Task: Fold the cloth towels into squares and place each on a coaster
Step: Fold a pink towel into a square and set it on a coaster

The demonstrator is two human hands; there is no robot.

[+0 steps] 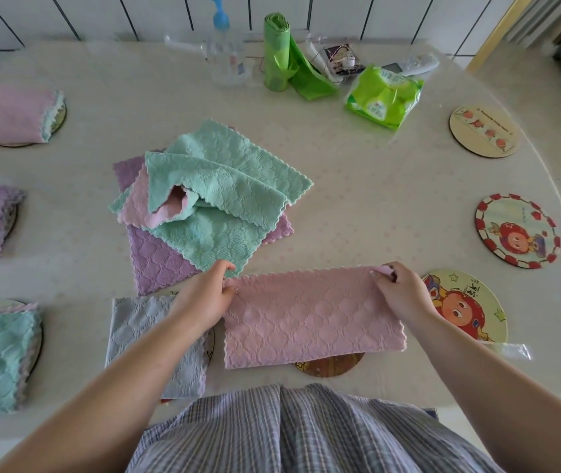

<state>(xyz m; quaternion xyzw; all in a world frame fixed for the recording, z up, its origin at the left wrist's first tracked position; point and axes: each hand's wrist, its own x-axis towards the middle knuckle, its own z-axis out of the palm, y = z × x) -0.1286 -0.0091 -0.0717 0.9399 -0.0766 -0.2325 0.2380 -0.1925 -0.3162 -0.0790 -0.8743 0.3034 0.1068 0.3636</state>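
White tiles back a pale desk point(357, 186) where folded towels sit on coasters left of the pink towel point(309, 315). Left hand point(205, 298) and right hand point(400, 290) each pinch a far corner in their fingers; it lies halved, partly over a brown coaster point(332, 365). Next probably comes the crosswise fold. Coaster writing to its right is unreadable.

Pink towel point(313, 315) hides most of coaster point(330, 365).
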